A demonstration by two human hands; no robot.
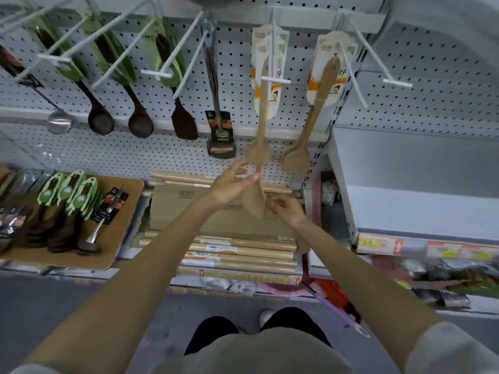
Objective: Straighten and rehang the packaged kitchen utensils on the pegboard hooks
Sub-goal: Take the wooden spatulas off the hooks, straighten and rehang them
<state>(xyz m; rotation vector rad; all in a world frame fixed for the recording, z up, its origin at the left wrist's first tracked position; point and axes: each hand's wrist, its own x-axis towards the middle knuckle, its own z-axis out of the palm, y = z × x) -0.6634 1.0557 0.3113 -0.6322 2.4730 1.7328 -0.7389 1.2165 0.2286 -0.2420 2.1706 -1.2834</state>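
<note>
A light wooden spatula [261, 125] with a white and orange card hangs from a white pegboard hook [275, 80]. My left hand [234, 182] pinches its lower handle just above the blade [254, 201]. My right hand [286, 210] hovers beside the blade's right edge, fingers curled, holding nothing that I can see. A second wooden spoon [302, 147] with the same card hangs on the hook to the right. Dark wooden spoons [100, 118] with green cards hang to the left.
A steel turner [221, 141] hangs left of the held spatula. An empty hook [397, 82] juts out at the right. Below are a cardboard box [183, 209], rolling pins [243, 252] and a board [127, 201] of loose packaged spoons.
</note>
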